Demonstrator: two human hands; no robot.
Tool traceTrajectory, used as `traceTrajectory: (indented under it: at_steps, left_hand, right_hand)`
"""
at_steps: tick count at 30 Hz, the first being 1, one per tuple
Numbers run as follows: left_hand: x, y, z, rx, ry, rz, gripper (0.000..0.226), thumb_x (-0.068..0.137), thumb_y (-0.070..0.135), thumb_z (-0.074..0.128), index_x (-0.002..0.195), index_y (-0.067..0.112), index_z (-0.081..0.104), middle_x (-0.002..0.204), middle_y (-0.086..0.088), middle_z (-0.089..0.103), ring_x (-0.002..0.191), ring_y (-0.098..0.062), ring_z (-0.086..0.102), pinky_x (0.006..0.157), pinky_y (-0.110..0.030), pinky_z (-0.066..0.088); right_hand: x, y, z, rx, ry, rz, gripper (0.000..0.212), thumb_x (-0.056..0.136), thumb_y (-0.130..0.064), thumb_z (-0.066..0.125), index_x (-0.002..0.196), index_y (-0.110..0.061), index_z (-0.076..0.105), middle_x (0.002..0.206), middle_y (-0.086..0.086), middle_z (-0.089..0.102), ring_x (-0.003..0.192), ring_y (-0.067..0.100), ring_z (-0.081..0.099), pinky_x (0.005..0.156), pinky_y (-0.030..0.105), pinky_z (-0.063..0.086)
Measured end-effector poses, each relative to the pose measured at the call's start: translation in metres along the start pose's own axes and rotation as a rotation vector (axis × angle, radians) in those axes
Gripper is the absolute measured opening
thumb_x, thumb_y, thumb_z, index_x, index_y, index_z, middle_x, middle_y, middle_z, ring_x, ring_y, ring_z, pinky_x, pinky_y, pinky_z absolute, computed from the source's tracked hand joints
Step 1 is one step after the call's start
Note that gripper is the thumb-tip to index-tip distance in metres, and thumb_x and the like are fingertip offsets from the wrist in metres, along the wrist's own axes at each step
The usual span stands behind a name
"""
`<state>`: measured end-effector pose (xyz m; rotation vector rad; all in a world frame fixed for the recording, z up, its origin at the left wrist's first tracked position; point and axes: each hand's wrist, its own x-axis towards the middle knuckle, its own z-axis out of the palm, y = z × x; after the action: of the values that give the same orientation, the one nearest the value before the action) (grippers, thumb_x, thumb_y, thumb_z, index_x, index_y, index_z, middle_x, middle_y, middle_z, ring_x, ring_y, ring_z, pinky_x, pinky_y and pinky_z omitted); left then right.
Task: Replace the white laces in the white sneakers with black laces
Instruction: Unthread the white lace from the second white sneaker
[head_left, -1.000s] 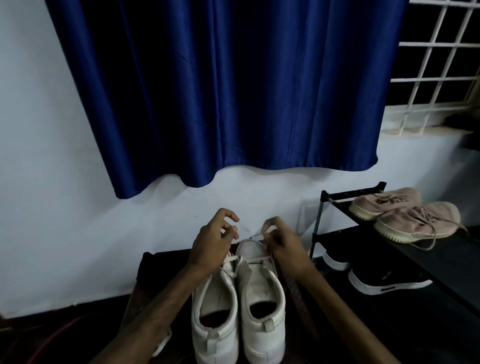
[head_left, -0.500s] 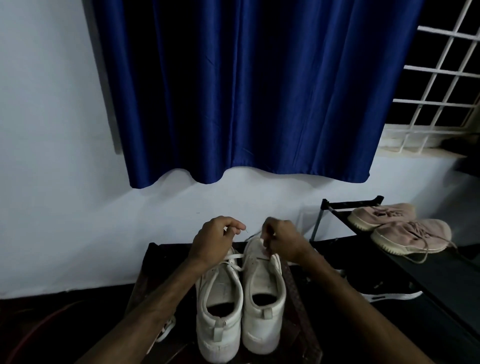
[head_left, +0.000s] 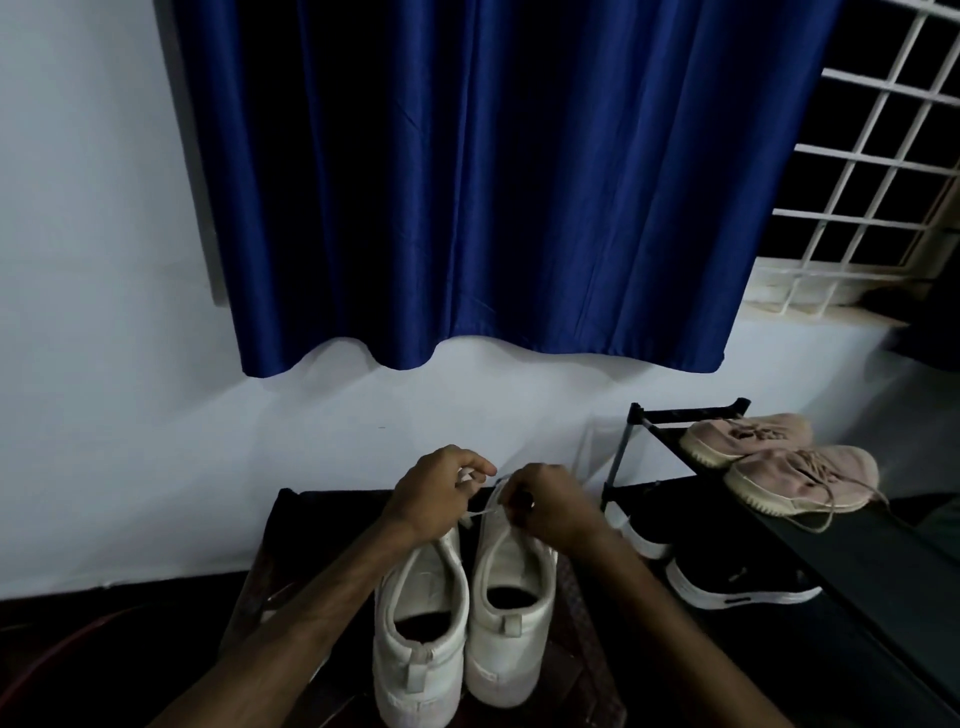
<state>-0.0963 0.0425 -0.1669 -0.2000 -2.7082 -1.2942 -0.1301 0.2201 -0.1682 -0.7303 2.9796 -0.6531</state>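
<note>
Two white sneakers stand side by side, heels toward me, on a dark low table (head_left: 291, 525): the left sneaker (head_left: 418, 623) and the right sneaker (head_left: 511, 597). Both my hands work over the toe end of the right sneaker. My left hand (head_left: 431, 493) pinches a strand of white lace (head_left: 480, 512) with curled fingers. My right hand (head_left: 545, 501) grips the lace on the shoe's other side. The lacing area is hidden under my hands. No black laces show.
A black shoe rack (head_left: 675, 431) stands at the right with a pair of pink sneakers (head_left: 795, 478) on top and black shoes with white soles (head_left: 737, 584) below. A blue curtain (head_left: 493, 182) hangs on the white wall behind; a window grille (head_left: 872, 171) is at upper right.
My hands have come closer together over the right sneaker's front. The view has shifted, so shoes and hands sit a little lower and more to the right.
</note>
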Motion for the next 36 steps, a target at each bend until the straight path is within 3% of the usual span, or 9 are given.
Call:
traceTrajectory:
  at_steps: [2, 6, 11, 15, 18, 23, 25, 31, 36]
  left_hand:
    - [0.003, -0.002, 0.000, 0.024, -0.018, 0.006, 0.030, 0.093, 0.006, 0.054, 0.102, 0.029, 0.071, 0.107, 0.013, 0.067, 0.085, -0.003, 0.060, 0.086, -0.028, 0.051]
    - [0.008, -0.001, -0.007, 0.104, -0.095, 0.002, 0.045, 0.089, -0.004, 0.045, 0.099, 0.029, 0.073, 0.113, 0.014, 0.067, 0.088, -0.002, 0.058, 0.079, -0.018, 0.045]
    - [0.007, -0.006, -0.010, 0.387, -0.247, -0.001, 0.052, 0.082, -0.001, 0.042, 0.100, 0.037, 0.073, 0.115, 0.010, 0.068, 0.105, -0.013, 0.062, 0.086, -0.026, 0.047]
    - [0.011, 0.002, -0.009, 0.569, -0.261, 0.093, 0.047, 0.080, 0.001, 0.045, 0.104, 0.033, 0.070, 0.115, 0.011, 0.068, 0.112, -0.011, 0.058, 0.098, -0.036, 0.031]
    - [0.015, 0.002, -0.012, 0.559, -0.296, 0.097, 0.046, 0.080, 0.002, 0.045, 0.105, 0.031, 0.071, 0.114, 0.012, 0.069, 0.111, -0.010, 0.059, 0.098, -0.037, 0.031]
    - [0.011, -0.014, -0.014, 0.349, -0.243, 0.038, 0.044, 0.079, 0.006, 0.049, 0.099, 0.037, 0.073, 0.104, 0.012, 0.071, 0.098, -0.011, 0.064, 0.086, -0.026, 0.047]
    - [0.007, -0.021, -0.011, 0.223, -0.195, -0.010, 0.041, 0.075, 0.013, 0.048, 0.095, 0.036, 0.075, 0.098, 0.015, 0.072, 0.092, -0.008, 0.065, 0.084, -0.026, 0.051]
    - [0.007, -0.024, -0.012, 0.342, -0.220, 0.019, 0.044, 0.084, 0.008, 0.045, 0.101, 0.037, 0.073, 0.111, 0.012, 0.070, 0.105, -0.012, 0.062, 0.094, -0.035, 0.048]
    - [0.010, -0.022, -0.011, 0.377, -0.248, 0.044, 0.046, 0.087, 0.006, 0.044, 0.104, 0.038, 0.073, 0.109, 0.009, 0.068, 0.104, -0.016, 0.061, 0.091, -0.035, 0.048]
  right_hand:
    - [-0.003, -0.004, 0.009, 0.010, 0.068, 0.003, 0.018, 0.071, -0.005, 0.064, 0.081, -0.016, 0.074, 0.085, 0.000, 0.073, 0.081, 0.016, 0.067, 0.073, 0.020, 0.046]
    - [0.001, -0.003, 0.015, 0.021, 0.073, -0.053, 0.012, 0.074, -0.008, 0.063, 0.079, -0.015, 0.072, 0.086, 0.001, 0.074, 0.084, 0.019, 0.067, 0.072, 0.020, 0.044]
    - [0.006, -0.003, 0.006, -0.194, 0.009, -0.159, 0.016, 0.080, -0.003, 0.055, 0.095, -0.006, 0.061, 0.105, 0.013, 0.060, 0.099, 0.028, 0.056, 0.079, 0.031, 0.042]
    - [0.001, 0.017, -0.018, -0.299, 0.164, -0.035, 0.023, 0.081, -0.007, 0.062, 0.103, -0.004, 0.055, 0.109, 0.012, 0.052, 0.102, 0.030, 0.050, 0.083, 0.041, 0.046]
    - [-0.003, 0.031, -0.032, -0.182, 0.253, 0.098, 0.019, 0.078, 0.007, 0.057, 0.086, -0.010, 0.057, 0.096, 0.007, 0.053, 0.092, 0.029, 0.057, 0.072, 0.033, 0.046]
    - [-0.001, 0.007, -0.023, -0.083, 0.038, -0.169, 0.012, 0.080, -0.010, 0.071, 0.092, -0.011, 0.073, 0.094, 0.005, 0.063, 0.086, 0.018, 0.061, 0.074, 0.017, 0.039]
    - [0.003, -0.003, -0.015, -0.150, -0.045, -0.223, 0.013, 0.078, -0.014, 0.073, 0.090, -0.016, 0.074, 0.096, 0.003, 0.065, 0.089, 0.017, 0.060, 0.077, 0.019, 0.040]
    - [-0.002, -0.002, -0.010, -0.362, 0.003, -0.159, 0.010, 0.080, -0.020, 0.061, 0.090, -0.022, 0.062, 0.103, -0.001, 0.062, 0.101, 0.020, 0.059, 0.083, 0.032, 0.045]
    - [-0.013, 0.038, -0.043, -0.383, 0.219, 0.159, 0.011, 0.083, -0.012, 0.064, 0.083, -0.023, 0.061, 0.098, 0.000, 0.063, 0.093, 0.023, 0.063, 0.076, 0.034, 0.049]
